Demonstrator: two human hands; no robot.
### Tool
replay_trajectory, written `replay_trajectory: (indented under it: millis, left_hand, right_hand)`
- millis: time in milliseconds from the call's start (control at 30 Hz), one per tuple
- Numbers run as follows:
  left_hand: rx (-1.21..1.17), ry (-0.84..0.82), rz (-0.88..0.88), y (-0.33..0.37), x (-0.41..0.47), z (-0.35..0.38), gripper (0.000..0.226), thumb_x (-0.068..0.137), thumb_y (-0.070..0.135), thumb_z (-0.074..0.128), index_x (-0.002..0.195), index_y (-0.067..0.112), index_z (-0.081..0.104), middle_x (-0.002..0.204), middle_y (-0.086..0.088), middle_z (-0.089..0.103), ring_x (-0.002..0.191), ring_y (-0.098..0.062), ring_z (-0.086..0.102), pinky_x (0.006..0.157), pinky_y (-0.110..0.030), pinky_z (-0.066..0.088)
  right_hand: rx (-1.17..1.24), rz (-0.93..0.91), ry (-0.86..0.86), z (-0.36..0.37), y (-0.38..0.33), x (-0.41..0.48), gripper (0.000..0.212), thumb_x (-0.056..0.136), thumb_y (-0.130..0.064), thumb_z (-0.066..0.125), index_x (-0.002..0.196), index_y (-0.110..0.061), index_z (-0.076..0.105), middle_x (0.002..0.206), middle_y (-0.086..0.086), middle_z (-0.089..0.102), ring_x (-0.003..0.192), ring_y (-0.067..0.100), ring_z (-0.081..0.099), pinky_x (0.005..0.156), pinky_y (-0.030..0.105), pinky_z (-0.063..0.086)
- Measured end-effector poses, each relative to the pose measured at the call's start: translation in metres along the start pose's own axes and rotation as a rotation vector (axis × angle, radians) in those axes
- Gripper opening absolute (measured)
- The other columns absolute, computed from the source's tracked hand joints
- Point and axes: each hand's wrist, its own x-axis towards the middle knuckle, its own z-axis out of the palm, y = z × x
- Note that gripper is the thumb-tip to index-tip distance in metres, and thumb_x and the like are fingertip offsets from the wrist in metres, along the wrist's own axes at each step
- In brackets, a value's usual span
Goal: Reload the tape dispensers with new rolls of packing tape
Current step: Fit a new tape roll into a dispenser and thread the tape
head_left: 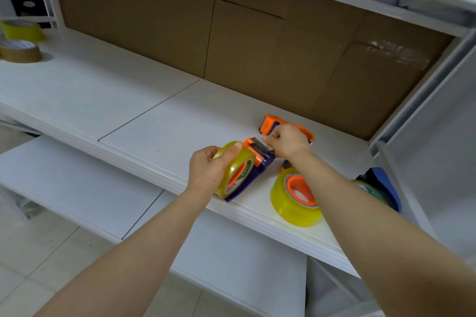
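Observation:
A blue and orange tape dispenser [260, 156] stands near the front edge of the white shelf [154, 121], loaded with a clear yellowish tape roll [235, 170]. My left hand [206, 168] grips that roll from the left. My right hand [287, 141] pinches at the dispenser's cutter end; what sits between its fingers is too small to tell. A second loaded dispenser [296, 195] lies on its side to the right. Behind my right hand lies an orange dispenser [270, 123]. A blue dispenser [381, 188] with tape sits at the far right, partly hidden by my right forearm.
Two more tape rolls, one yellow [22, 29] and one brown [20, 50], sit at the shelf's far left. Brown cardboard [231, 33] lines the back. A lower white shelf [77, 183] juts out below, and a white upright [422, 100] closes the right side.

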Motion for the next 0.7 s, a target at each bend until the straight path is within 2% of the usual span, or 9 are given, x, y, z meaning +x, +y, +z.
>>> replay_trajectory:
  millis: [100,200,267,367,467,567,700]
  left_hand:
    - [0.012,-0.001,0.0,0.0,-0.001,-0.001,0.035,0.075,0.039,0.074,0.061,0.015,0.053,0.067,-0.004,0.065,0.068,-0.024,0.064,0.075,-0.04,0.056]
    - [0.017,-0.004,0.002,0.001,-0.002,-0.001,0.034,0.075,0.04,0.073,0.061,0.016,0.053,0.066,-0.003,0.065,0.065,-0.022,0.065,0.073,-0.038,0.056]
    - [0.028,-0.005,0.008,0.001,-0.002,-0.002,0.034,0.076,0.04,0.072,0.062,0.016,0.054,0.066,-0.002,0.065,0.064,-0.02,0.064,0.07,-0.036,0.055]
    - [0.043,-0.015,0.014,0.0,-0.003,-0.004,0.031,0.078,0.039,0.071,0.064,0.016,0.054,0.068,-0.002,0.065,0.065,-0.018,0.063,0.067,-0.032,0.053]
    - [0.028,-0.02,0.025,-0.002,-0.005,-0.007,0.029,0.08,0.035,0.07,0.065,0.015,0.055,0.069,-0.004,0.064,0.064,-0.019,0.062,0.066,-0.032,0.051]
    - [-0.028,-0.042,0.057,-0.007,-0.01,-0.014,0.027,0.082,0.032,0.067,0.067,0.012,0.056,0.068,-0.004,0.062,0.063,-0.018,0.06,0.062,-0.027,0.049]
    - [-0.05,-0.106,0.071,-0.006,-0.015,-0.024,0.023,0.087,0.027,0.061,0.068,0.014,0.057,0.07,-0.002,0.06,0.065,-0.014,0.057,0.057,-0.021,0.046]
  right_hand:
    - [-0.078,-0.02,0.035,0.001,0.001,-0.006,0.036,0.089,-0.04,0.058,0.077,-0.006,0.066,0.079,0.012,0.069,0.079,0.029,0.065,0.066,0.036,0.049]
    - [-0.066,-0.017,0.007,0.003,0.003,-0.008,0.033,0.09,-0.039,0.057,0.066,-0.016,0.06,0.078,0.008,0.066,0.08,0.027,0.064,0.066,0.037,0.048]
    - [-0.038,-0.022,-0.006,0.003,0.003,-0.009,0.03,0.092,-0.037,0.055,0.066,-0.021,0.057,0.083,0.006,0.067,0.083,0.024,0.063,0.07,0.038,0.051]
    - [0.032,0.005,-0.035,0.003,0.003,-0.008,0.024,0.092,-0.035,0.055,0.077,-0.018,0.063,0.089,0.006,0.068,0.087,0.023,0.063,0.079,0.04,0.054]
    - [0.033,0.038,-0.02,0.006,-0.002,-0.008,0.032,0.092,-0.037,0.052,0.077,-0.011,0.063,0.084,0.009,0.065,0.083,0.026,0.062,0.069,0.035,0.047]
    - [0.11,0.008,-0.021,0.008,-0.01,-0.009,0.035,0.096,-0.029,0.047,0.064,-0.017,0.046,0.073,0.006,0.055,0.078,0.023,0.055,0.067,0.032,0.04]
    - [0.175,-0.092,0.066,0.002,-0.019,-0.012,0.024,0.096,-0.028,0.049,0.079,-0.012,0.046,0.062,-0.004,0.044,0.074,0.022,0.049,0.059,0.029,0.034]
